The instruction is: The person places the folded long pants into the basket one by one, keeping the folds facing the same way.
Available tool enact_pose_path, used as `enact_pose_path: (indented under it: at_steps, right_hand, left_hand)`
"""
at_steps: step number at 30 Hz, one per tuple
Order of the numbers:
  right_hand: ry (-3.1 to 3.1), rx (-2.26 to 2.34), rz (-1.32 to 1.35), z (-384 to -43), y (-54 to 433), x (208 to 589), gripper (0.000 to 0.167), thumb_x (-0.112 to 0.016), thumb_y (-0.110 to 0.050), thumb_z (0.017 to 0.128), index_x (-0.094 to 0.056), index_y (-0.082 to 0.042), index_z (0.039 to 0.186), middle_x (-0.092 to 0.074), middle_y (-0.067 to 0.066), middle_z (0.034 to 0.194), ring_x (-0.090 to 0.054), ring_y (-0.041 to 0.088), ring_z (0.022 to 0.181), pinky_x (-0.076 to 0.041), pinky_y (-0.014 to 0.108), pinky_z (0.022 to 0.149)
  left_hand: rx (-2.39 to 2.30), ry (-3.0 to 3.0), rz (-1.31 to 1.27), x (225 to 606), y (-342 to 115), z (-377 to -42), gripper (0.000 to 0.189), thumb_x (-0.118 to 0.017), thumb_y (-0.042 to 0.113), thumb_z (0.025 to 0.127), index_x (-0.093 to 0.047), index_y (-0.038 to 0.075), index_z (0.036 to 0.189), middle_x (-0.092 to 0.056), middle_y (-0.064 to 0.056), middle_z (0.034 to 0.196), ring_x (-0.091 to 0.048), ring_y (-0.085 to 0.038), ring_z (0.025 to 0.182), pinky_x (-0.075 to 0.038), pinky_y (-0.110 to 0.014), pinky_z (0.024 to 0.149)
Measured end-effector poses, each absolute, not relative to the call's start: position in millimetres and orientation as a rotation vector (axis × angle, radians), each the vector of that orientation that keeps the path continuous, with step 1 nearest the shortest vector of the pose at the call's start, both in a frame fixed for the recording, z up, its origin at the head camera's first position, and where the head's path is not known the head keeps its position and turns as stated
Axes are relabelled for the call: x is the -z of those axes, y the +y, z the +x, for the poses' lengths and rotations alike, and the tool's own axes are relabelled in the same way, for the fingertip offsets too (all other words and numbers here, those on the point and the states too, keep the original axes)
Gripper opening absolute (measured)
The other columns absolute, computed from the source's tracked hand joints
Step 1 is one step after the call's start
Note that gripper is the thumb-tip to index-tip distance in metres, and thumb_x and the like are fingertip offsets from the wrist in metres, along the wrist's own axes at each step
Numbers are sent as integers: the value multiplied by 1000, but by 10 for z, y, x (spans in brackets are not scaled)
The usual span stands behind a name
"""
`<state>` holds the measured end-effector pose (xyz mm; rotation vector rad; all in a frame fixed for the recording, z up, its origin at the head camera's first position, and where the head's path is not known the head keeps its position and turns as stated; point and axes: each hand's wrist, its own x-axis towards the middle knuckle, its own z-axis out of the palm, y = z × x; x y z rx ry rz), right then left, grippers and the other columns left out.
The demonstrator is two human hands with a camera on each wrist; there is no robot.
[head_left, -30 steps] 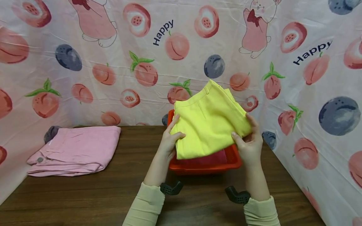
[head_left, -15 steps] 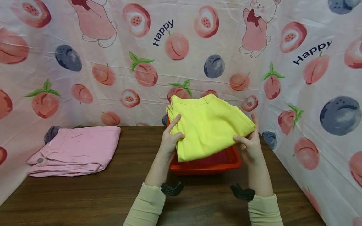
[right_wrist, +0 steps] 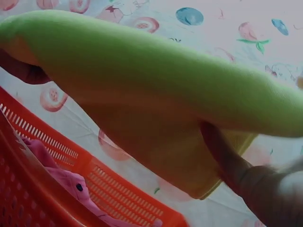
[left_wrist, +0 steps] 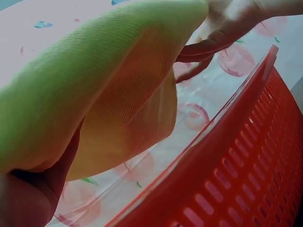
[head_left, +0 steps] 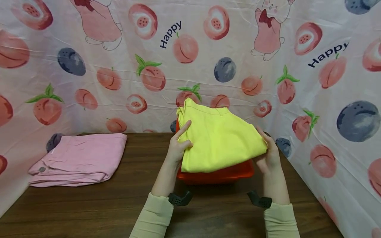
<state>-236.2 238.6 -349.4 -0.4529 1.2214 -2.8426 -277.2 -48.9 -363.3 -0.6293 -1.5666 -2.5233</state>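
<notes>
Inside red basket [head_left: 217,177], pink garment [right_wrist: 68,178]; left fingers [head_left: 182,130], right fingers [head_left: 267,137] clamped on yellow garment [head_left: 221,138].

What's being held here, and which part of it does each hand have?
Folded yellow pants: the left hand pinches their left side edge, and the right hand holds them at the right side edge.

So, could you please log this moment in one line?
left hand, right hand: holding folded yellow cloth garment; raised clear of red plastic basket; wooden table: folded pink cloth garment
</notes>
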Motion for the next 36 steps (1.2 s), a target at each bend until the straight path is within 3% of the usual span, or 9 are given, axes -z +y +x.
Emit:
enact_pose_path:
  at_steps: [3, 7, 12, 16, 19, 23, 29, 36]
  right_hand:
    - [1055, 2814, -488, -2375, 2420, 3527, 71, -40, -33, 101, 5, -16, 153, -58, -3, 113, -56, 10, 93, -47, 24, 82]
    - [1062, 2702, -519, -2386, 2471, 3544, 70, -34, -40, 102, 9, -21, 154, -59, -2, 87, -55, 9, 64, -47, 22, 59]
    - [1517, 2396, -549, -2407, 2509, 3557, 59, -20, -42, 103, 8, -28, 154, -55, -1, 107, -57, 7, 69, -49, 22, 63]
    - [1667, 2251, -556, -2438, 2509, 3572, 59, -30, -23, 105, 1, -33, 155, -39, 6, 134, -62, 12, 87, -53, 28, 75]
    - [1629, 2252, -570, -2464, 2504, 3578, 69, -39, -7, 102, -3, -32, 155, -35, 10, 137, -64, 17, 94, -54, 33, 76]
    - [1615, 2240, -610, -2470, 2508, 3570, 74, -40, 3, 99, -5, -29, 155, -25, 12, 143, -64, 20, 98, -54, 36, 77]
    - [1762, 2217, -583, -2441, 2531, 3536, 78, -46, 5, 96, -7, -27, 155, -15, 13, 146, -64, 19, 93, -55, 35, 74]
    - [1955, 2168, -526, -2425, 2522, 3551, 77, -51, 5, 94, -15, -24, 155, -24, 14, 140, -64, 16, 88, -55, 34, 70]
  left_hand:
    - [2513, -1562, -639, 3650, -513, -2788, 81, -46, -23, 66, -46, 6, 142, -40, -2, 147, -44, -14, 116, -43, -22, 83]
    - [2492, -1575, -652, 3652, -531, -2806, 79, -46, -22, 67, -46, 4, 141, -43, -4, 145, -47, -13, 108, -44, -20, 77]
    - [2502, -1583, -715, 3642, -533, -2802, 78, -45, -21, 67, -43, -1, 142, -42, -8, 145, -48, -13, 101, -44, -20, 73]
    - [2500, -1583, -748, 3641, -536, -2802, 78, -45, -20, 66, -42, -2, 142, -43, -9, 145, -48, -12, 100, -44, -20, 73]
    - [2499, -1587, -741, 3646, -544, -2806, 79, -45, -21, 66, -42, -1, 142, -43, -7, 145, -49, -13, 100, -43, -19, 69]
    - [2495, -1604, -736, 3652, -556, -2818, 78, -46, -21, 66, -43, -1, 142, -43, -7, 146, -48, -13, 100, -43, -19, 68]
    - [2479, -1638, -653, 3646, -557, -2819, 76, -46, -20, 67, -46, 0, 140, -46, -7, 144, -49, -12, 99, -43, -19, 68]
    - [2456, -1786, -425, 3660, -562, -2850, 67, -56, -14, 74, -52, 7, 138, -47, -3, 142, -52, -8, 92, -45, -18, 68]
